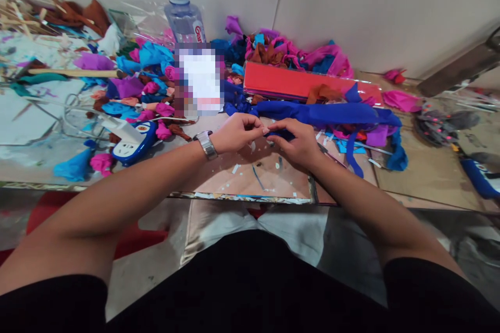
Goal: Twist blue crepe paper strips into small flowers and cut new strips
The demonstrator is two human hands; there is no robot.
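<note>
My left hand [239,132], with a metal watch on its wrist, has its fingertips pinched together above the wooden table [219,177]. What they hold, if anything, is too small to name. My right hand [299,140] meets it from the other side, its thumb and fingers closed around a small piece of dark blue material [284,135]. The fingertips of both hands touch or nearly touch. Just beyond them, a long blue fabric strip [312,113] stretches to the right over other scraps, with one end hanging toward the table's front.
A bottle [185,21] stands behind a blurred white object [203,80]. A red box [304,80] lies behind my hands. Pink, blue and purple scraps are heaped at left, near a blue-and-white power strip [135,145]. A dark post [461,60] rises at right.
</note>
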